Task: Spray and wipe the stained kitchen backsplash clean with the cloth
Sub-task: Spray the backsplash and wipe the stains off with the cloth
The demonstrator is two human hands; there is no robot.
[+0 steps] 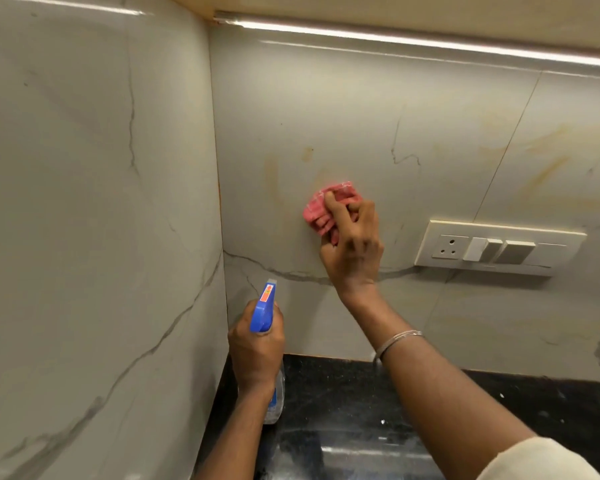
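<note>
My right hand [352, 247] grips a bunched pink cloth [321, 209] and presses it against the marble-look backsplash [326, 109]. Yellowish stain streaks [272, 174] run down the tile just left of the cloth, with a small spot above. More yellow smears [548, 164] lie on the tile at the right. My left hand [255, 348] holds a spray bottle with a blue trigger head [264, 310], low near the corner, nozzle pointing up at the wall. The clear bottle body shows below my hand.
A white switch and socket plate [496, 249] sits on the wall right of my right hand. A black stone countertop [361, 410] runs below. The side wall [94, 202] closes in on the left. An LED strip [413, 39] glows under the cabinet above.
</note>
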